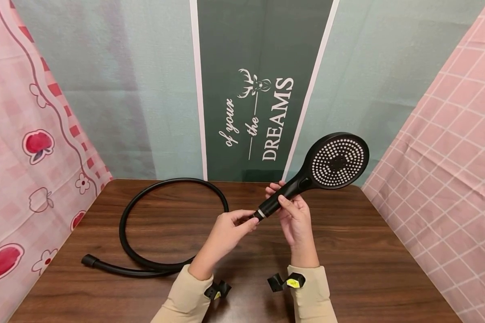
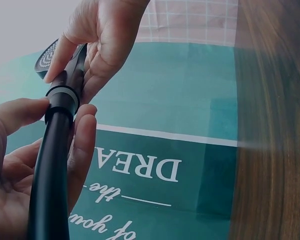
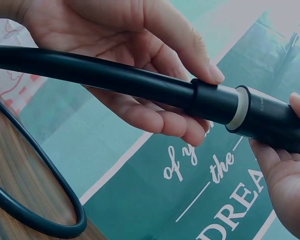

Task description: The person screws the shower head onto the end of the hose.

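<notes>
A black hand shower head [image 1: 339, 160] is held up over the table, its round spray face with white nozzles tilted toward the head camera. My right hand [image 1: 297, 222] grips its handle, thumb across the front. With thumb and fingers my left hand [image 1: 226, 233] pinches the end nut [image 3: 215, 102] of a black shower hose [image 2: 51, 180]. That nut meets the handle's lower end in one line, and a pale ring [image 3: 238, 109] shows between them in the right wrist view.
The rest of the hose [image 1: 123, 224] lies looped on the left of the brown wooden table [image 1: 368, 269]. Its other end nut [image 1: 90, 260] points left. Green cloth hangs behind the table, with pink patterned cloth [image 1: 448, 148] on both sides.
</notes>
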{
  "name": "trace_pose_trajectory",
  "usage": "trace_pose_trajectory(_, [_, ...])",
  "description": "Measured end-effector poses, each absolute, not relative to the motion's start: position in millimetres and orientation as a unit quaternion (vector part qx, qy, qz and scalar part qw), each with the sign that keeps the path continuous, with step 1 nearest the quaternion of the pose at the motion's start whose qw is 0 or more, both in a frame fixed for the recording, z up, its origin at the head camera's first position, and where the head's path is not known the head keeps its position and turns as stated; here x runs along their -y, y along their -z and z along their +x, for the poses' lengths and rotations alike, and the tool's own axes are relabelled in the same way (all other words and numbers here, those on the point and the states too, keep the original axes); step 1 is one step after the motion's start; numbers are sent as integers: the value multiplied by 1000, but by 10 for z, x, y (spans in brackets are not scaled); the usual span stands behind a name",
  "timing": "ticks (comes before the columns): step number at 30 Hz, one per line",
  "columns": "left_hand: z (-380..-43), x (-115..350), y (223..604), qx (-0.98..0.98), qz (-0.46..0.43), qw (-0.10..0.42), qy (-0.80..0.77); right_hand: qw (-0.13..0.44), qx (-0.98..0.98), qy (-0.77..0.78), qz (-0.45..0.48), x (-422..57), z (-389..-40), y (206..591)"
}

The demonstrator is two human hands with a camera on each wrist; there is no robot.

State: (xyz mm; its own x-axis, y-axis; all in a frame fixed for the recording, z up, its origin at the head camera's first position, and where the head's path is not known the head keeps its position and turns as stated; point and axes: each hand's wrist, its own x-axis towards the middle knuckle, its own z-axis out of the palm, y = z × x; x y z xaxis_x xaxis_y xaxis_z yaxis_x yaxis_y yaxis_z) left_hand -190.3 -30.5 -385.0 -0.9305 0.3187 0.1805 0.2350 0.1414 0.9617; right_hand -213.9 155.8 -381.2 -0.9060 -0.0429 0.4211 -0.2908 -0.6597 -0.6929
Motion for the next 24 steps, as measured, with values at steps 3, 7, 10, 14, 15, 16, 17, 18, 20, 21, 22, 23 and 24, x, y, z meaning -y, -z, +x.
trace_pose_trajectory(3, [-1898, 303, 3844, -755, 184, 31, -629, 68, 407, -888, 205, -1559, -2138, 3811])
trace_pose_trajectory(7, [-1885, 300, 3835, -755, 184, 26, -629, 65, 407, -888, 203, -1561, -2137, 3809])
trace_pose_trajectory(10, [-1880, 295, 3831, -757, 183, 21, -627, 66, 408, -888, 201, -1562, -2133, 3807])
trace_pose_trajectory(14, [-1880, 292, 3826, -761, 180, 19, -622, 65, 409, -888, 199, -1563, -2130, 3805])
trace_pose_trajectory(15, [-1880, 293, 3825, -762, 178, 21, -623, 65, 409, -888, 199, -1563, -2128, 3804])
trace_pose_trajectory(16, [-1879, 294, 3823, -761, 178, 22, -623, 65, 409, -888, 198, -1563, -2127, 3803])
trace_pose_trajectory(17, [-1877, 294, 3819, -761, 176, 24, -624, 64, 409, -889, 198, -1564, -2126, 3803])
trace_pose_trajectory(18, [-1875, 295, 3818, -761, 175, 25, -624, 64, 408, -889, 198, -1564, -2124, 3803])
trace_pose_trajectory(20, [-1869, 296, 3811, -760, 172, 26, -627, 64, 407, -889, 199, -1564, -2122, 3801])
trace_pose_trajectory(21, [-1865, 296, 3807, -758, 171, 26, -629, 64, 407, -889, 199, -1564, -2121, 3801])
trace_pose_trajectory(22, [-1862, 295, 3805, -758, 170, 25, -629, 64, 407, -889, 199, -1564, -2121, 3799])
trace_pose_trajectory(23, [-1860, 295, 3804, -758, 167, 24, -630, 64, 408, -889, 200, -1563, -2120, 3798])
trace_pose_trajectory(24, [-1857, 295, 3803, -758, 167, 24, -630, 63, 408, -888, 200, -1562, -2120, 3796])
